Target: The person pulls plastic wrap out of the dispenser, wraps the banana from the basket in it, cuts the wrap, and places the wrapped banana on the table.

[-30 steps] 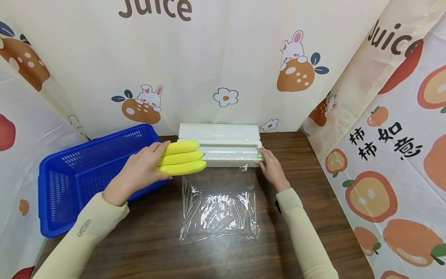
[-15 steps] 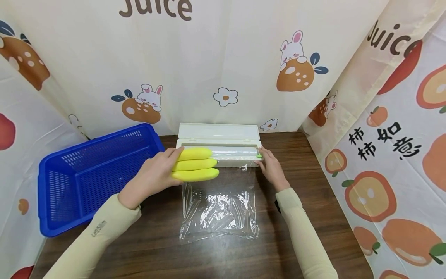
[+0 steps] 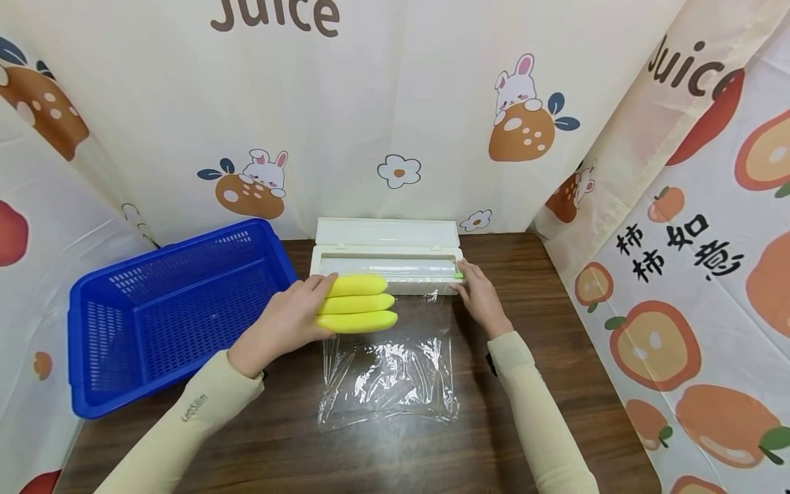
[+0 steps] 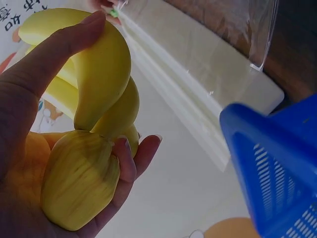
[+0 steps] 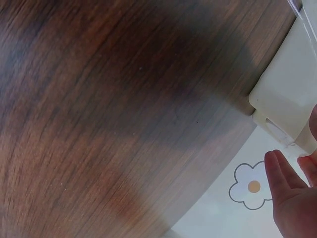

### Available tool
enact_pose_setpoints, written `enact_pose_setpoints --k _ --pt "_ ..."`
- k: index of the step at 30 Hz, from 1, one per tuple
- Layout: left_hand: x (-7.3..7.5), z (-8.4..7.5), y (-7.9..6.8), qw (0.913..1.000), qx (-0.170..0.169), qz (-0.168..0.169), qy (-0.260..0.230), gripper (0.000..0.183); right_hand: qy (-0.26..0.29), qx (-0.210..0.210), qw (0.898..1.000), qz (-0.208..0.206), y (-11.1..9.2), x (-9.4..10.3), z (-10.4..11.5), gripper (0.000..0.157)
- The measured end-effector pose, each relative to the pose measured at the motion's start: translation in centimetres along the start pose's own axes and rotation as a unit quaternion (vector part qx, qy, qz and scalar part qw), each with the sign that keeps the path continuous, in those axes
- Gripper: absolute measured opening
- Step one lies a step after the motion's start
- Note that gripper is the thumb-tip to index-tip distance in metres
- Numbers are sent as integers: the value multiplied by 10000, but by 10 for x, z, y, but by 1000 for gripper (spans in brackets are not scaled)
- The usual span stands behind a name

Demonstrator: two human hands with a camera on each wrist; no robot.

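Observation:
A bunch of yellow bananas (image 3: 359, 304) hangs over the plastic wrap, gripped at its stem end by my left hand (image 3: 290, 319). In the left wrist view, the thumb lies along one banana (image 4: 101, 69) and the fingers curl round the stem. A white plastic wrap dispenser (image 3: 395, 288) stands with its lid raised, a roll inside and a green slide cutter (image 3: 459, 276) at its right end. My right hand (image 3: 483, 298) holds that end, thumb in front and fingers at the side. From the dispenser, a clear sheet of plastic wrap (image 3: 389, 377) stretches toward me over the table.
To the left stands a blue perforated basket (image 3: 179, 329), close beside the left forearm. The dark wooden table (image 3: 555, 412) ends at a printed curtain (image 3: 345, 137) at the back and a fruit-patterned cloth (image 3: 691, 288) on the right.
My left hand has carried the bananas right and toward me, away from the basket to over the near side of the dispenser and the sheet. The right hand has stayed put.

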State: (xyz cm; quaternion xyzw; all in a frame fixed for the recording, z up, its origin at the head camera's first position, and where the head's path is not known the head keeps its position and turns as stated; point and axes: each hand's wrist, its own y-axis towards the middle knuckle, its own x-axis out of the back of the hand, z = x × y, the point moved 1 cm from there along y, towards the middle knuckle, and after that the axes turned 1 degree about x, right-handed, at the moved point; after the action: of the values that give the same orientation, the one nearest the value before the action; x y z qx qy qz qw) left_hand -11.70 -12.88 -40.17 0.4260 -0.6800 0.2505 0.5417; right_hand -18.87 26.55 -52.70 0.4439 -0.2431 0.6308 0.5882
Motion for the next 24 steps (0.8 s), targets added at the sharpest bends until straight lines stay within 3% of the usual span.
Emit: enact_pose_setpoints --k 12,24 --pt "-27 -10 2 9999 -96 14 -94 96 31 -73 10000 34 0 -1 0 60" --pt "-55 -23 4 9982 53 604 -34 101 -26 -140 9999 71 0 -1 1 61"
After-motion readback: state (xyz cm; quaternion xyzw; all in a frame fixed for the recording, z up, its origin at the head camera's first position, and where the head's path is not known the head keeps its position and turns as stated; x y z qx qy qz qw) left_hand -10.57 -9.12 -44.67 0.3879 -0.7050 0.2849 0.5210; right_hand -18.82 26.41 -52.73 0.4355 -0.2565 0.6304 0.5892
